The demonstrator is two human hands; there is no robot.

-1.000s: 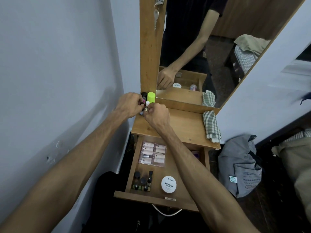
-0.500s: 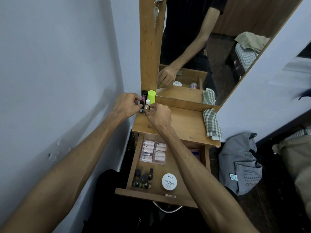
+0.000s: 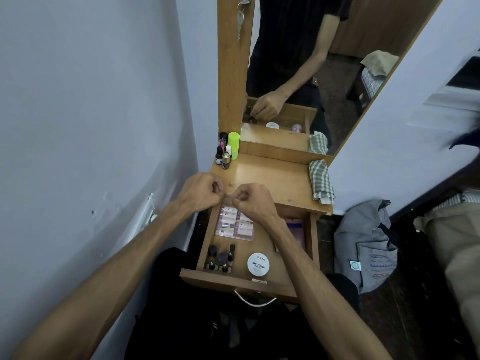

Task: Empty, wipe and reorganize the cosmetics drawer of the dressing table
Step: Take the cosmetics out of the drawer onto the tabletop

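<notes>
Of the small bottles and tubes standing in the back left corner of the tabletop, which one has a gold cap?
The gold-capped bottle, the frontmost of the cluster. The others behind it differ: a black-capped bottle, a lime green container and a small white-capped tube.

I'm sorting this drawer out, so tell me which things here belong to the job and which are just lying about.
Part of the job: open drawer, small bottles and nail polish tub inside it, bottles on the tabletop, checked cloth.

Just lying about: grey bag, key.

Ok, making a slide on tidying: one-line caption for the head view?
Both hands hover, curled, over the open drawer; small bottles cluster on the tabletop.
</notes>
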